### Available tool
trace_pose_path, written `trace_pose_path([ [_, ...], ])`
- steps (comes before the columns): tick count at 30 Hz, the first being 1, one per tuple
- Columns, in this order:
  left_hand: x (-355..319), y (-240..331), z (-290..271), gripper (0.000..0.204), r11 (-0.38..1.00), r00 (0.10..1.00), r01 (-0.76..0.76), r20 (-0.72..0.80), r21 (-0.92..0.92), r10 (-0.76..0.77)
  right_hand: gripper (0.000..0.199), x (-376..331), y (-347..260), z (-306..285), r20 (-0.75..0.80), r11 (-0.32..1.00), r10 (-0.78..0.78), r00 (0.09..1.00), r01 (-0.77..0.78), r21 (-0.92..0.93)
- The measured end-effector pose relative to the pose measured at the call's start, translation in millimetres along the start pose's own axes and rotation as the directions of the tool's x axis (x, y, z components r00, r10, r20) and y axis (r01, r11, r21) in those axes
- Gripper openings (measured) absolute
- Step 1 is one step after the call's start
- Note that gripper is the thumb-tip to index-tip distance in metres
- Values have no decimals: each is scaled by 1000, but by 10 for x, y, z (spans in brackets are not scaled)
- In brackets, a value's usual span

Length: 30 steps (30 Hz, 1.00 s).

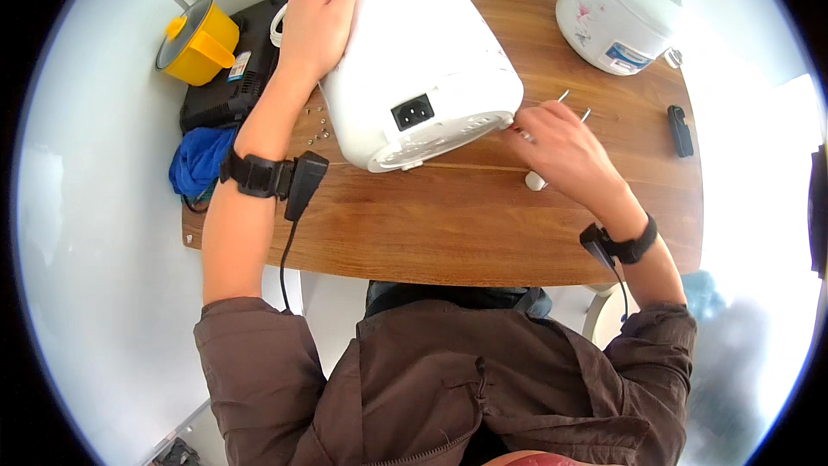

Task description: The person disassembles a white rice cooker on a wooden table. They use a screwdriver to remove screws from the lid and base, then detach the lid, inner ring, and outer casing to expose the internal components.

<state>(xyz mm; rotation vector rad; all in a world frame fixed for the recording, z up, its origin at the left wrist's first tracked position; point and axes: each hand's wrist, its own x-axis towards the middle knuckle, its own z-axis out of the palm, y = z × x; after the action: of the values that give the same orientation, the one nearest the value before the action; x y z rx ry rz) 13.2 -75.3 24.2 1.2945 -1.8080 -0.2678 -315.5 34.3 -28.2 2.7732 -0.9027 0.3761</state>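
Observation:
A white rice cooker (414, 43) is tipped on the wooden table, its power socket and vented base turned toward me. My left hand (321, 22) is closed against its far left side, steadying it. My right hand (565, 151) is at the right corner of the base, fingers pinched together around something small that they mostly hide. Thin metal prongs (586, 114) show just beyond that hand, and a small white rounded piece (535, 181) shows below it; I cannot tell whether either is in its grip.
Several small screws (321, 131) lie left of the cooker. A second white rice cooker (617, 13) stands at the back right. A black clip-like object (680, 131) lies at the right edge. Far left are a yellow lidded pot (200, 45), a black case (216, 103) and a blue cloth (198, 160).

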Motion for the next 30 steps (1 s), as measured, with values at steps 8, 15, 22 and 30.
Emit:
trace_pose_path([
  [8,-355,67,249,41,981,970,14,-237,-193,-61,25,-186,220,-437,-726,825,456,514,62,562],
  [15,-245,144,419,40,969,968,28,-237,-247,-88,22,266,-24,-1024,-710,547,697,97,569,614],
  [22,-229,234,442,40,969,973,2,-224,-248,-59,21,416,-127,-1018,-710,536,698,100,585,609],
  [30,-210,217,499,38,959,970,-34,-241,-281,-36,26,479,-200,-1123,-673,379,628,392,601,704],
])
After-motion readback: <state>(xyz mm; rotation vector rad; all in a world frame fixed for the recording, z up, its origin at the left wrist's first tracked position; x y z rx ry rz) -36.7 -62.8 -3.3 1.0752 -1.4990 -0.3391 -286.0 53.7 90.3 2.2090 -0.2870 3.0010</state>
